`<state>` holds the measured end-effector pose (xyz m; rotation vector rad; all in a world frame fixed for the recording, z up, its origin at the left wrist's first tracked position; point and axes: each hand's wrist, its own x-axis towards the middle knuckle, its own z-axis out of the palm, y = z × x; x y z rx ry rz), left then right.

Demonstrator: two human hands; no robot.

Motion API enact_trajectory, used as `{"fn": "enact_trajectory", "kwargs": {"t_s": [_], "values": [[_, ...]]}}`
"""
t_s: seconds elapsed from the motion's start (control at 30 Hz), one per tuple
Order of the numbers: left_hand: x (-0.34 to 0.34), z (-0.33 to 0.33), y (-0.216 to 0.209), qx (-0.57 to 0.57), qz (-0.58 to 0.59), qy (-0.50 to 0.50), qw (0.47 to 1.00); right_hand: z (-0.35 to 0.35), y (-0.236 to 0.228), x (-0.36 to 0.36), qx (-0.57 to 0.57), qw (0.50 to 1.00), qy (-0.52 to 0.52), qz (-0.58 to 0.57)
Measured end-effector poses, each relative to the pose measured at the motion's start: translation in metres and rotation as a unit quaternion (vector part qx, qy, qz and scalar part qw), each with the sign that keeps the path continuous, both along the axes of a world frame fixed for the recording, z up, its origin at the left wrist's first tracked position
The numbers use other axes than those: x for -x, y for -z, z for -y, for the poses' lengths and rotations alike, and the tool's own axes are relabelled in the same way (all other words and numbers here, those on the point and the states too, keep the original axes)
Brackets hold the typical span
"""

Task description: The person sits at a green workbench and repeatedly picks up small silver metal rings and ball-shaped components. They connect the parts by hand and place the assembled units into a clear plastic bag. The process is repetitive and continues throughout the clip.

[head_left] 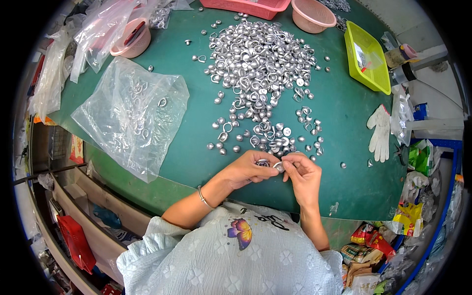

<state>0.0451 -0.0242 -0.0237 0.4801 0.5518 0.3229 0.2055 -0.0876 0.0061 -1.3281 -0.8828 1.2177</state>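
Observation:
My left hand point(248, 169) is closed, its fingers and thumb holding a silver metal ring point(263, 162) near the front of the green table point(206, 169). Thumb and fingertips of my right hand point(305, 176) are pinched at a small silver part point(279, 167) with a rounded top, which touches the left fingertips. Whether this part is joined to a ring is partly hidden by the fingers. Just beyond both hands lies a big heap of silver rings and domed metal pieces point(260, 59), with several strays around it.
A clear plastic bag point(128, 118) with several rings in it lies at the left. Pink baskets point(314, 17) and a yellow-green tray point(364, 56) stand along the far side. A white glove point(379, 132) rests at the right edge. Below left are open drawers point(103, 201).

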Motion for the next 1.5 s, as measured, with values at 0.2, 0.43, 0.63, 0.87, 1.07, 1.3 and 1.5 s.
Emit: {"fn": "enact_trajectory", "kwargs": {"t_s": [0.2, 0.43, 0.63, 0.87, 1.07, 1.3, 1.5], "values": [[-0.005, 0.001, -0.003, 0.064, 0.033, -0.035, 0.997, -0.001, 0.004, 0.001, -0.016, 0.999, -0.003, 0.031], [-0.007, 0.005, -0.018, 0.018, -0.046, -0.083, 0.995, -0.006, -0.007, 0.001, -0.080, 0.975, -0.050, 0.202], [-0.011, 0.003, -0.016, 0.049, -0.036, -0.100, 0.993, -0.001, 0.003, -0.003, -0.047, 0.995, -0.082, 0.011], [0.006, 0.006, 0.002, 0.079, 0.104, -0.027, 0.991, -0.007, 0.005, -0.029, 0.046, 0.999, -0.020, -0.002], [0.002, 0.012, 0.003, 0.225, 0.082, -0.062, 0.969, -0.033, 0.012, -0.038, -0.062, 0.843, -0.010, 0.535], [0.001, 0.016, 0.000, 0.171, 0.065, -0.038, 0.982, -0.053, 0.006, -0.034, -0.092, 0.842, -0.052, 0.530], [0.003, 0.015, -0.001, 0.158, 0.069, -0.046, 0.984, -0.065, 0.011, -0.027, -0.112, 0.819, -0.088, 0.555]]}}
